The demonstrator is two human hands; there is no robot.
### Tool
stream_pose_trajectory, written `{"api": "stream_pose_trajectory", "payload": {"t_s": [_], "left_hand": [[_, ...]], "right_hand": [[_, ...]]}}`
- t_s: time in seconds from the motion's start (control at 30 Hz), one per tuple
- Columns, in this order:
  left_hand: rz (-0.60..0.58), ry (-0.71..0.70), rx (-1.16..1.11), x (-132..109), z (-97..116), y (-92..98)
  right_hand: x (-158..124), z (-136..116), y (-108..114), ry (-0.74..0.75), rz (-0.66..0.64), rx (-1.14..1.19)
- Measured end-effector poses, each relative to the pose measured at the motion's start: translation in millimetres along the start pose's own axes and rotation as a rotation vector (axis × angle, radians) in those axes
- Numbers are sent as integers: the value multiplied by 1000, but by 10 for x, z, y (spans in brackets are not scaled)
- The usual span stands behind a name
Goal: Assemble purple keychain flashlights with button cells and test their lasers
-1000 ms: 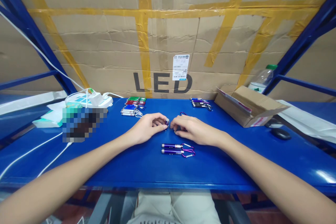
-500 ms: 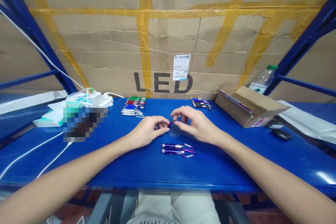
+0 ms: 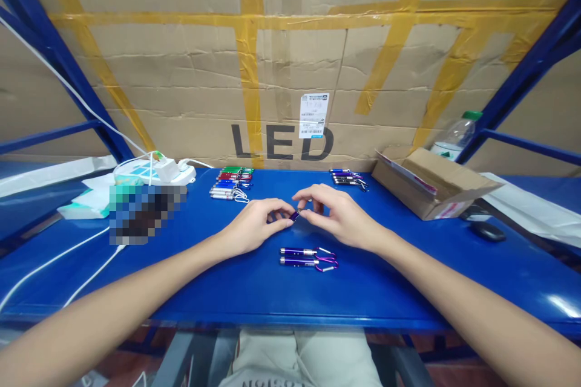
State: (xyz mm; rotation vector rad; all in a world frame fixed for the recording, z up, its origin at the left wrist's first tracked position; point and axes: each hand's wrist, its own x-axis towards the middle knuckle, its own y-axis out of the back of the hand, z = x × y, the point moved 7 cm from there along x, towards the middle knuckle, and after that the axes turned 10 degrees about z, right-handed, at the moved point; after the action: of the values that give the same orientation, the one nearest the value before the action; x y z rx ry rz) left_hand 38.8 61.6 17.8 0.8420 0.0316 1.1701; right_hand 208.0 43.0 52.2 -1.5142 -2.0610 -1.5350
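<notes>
My left hand [image 3: 254, 227] and my right hand [image 3: 338, 214] meet over the middle of the blue table [image 3: 254, 290]. Between their fingertips is a small purple flashlight [image 3: 295, 215]; my left fingers pinch its near end and my right thumb and forefinger pinch its far end. Two finished purple flashlights [image 3: 306, 257] with pink carabiner clips lie side by side just in front of my hands.
A row of coloured flashlights [image 3: 230, 183] lies at the back centre-left, several more flashlights [image 3: 348, 178] at the back right. An open cardboard box [image 3: 426, 184], a plastic bottle [image 3: 449, 136], a black mouse [image 3: 486, 231], a white power strip [image 3: 157, 172] with cables, and a taped cardboard wall behind.
My right hand lifted off the table and its fingers came up to pinch the flashlight's end; the purple flashlight now shows between both hands. My left hand barely moved.
</notes>
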Motion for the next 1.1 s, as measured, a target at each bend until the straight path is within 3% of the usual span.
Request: {"api": "stream_pose_trajectory", "payload": {"t_s": [1.1], "left_hand": [[30,-68,-15,7,7,11]], "right_hand": [[-24,-159,-2,148,-12,-82]]}}
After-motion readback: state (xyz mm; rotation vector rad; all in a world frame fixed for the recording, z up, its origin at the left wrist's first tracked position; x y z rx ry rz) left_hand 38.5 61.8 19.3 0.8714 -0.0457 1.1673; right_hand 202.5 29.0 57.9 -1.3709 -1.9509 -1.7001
